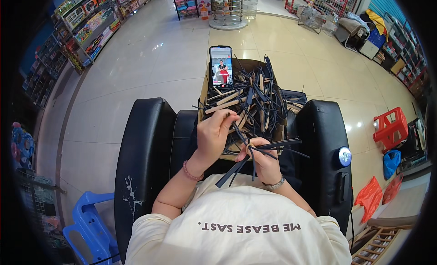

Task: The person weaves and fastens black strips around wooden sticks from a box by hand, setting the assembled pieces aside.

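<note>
My right hand (pixel 264 162) is closed round a bundle of thin black strips (pixel 231 174), whose ends fan out to the right and toward my body. A beige loop or band shows at the middle of the bundle, partly hidden by my fingers. Above and to the left, my left hand (pixel 213 134) pinches thumb against forefinger on a narrow black strip (pixel 239 132) that runs down to the bundle. Just beyond both hands is an open cardboard box (pixel 205 88), heaped with black strips and tan-faced strips (pixel 223 105).
A lit phone (pixel 221 67) stands upright at the box's back left. Black padded armrests flank me, left (pixel 144 151) and right (pixel 325 142); a round-topped container (pixel 342 156) sits on the right one. A blue plastic chair (pixel 93 224) and red stool (pixel 391 128) stand on the floor.
</note>
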`<control>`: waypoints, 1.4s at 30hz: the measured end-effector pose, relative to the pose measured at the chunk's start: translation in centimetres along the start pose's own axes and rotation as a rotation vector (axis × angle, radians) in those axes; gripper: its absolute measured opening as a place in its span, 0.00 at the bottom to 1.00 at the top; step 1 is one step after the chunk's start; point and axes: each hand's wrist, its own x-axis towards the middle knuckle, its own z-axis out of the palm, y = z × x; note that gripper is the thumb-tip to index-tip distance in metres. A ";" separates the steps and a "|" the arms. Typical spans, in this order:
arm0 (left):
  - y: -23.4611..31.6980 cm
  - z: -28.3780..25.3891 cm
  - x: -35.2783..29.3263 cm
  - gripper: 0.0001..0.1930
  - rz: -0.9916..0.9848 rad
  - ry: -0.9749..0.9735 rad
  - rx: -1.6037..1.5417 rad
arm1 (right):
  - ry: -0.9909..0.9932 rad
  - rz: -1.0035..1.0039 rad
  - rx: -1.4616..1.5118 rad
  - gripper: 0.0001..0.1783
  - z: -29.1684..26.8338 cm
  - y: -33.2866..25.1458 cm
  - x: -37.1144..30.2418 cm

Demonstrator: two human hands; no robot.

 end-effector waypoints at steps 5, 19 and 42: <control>-0.2 0.1 -0.3 0.18 0.392 -0.094 0.173 | -0.006 0.011 0.064 0.12 -0.3 -0.3 0.2; -0.3 0.6 -1.4 0.20 0.490 -0.140 0.122 | -0.032 0.057 0.132 0.11 -0.6 -0.5 0.3; 3.9 -0.4 -0.5 0.04 -0.001 -0.135 -0.517 | 0.097 -0.020 -0.018 0.06 -0.3 -1.0 0.5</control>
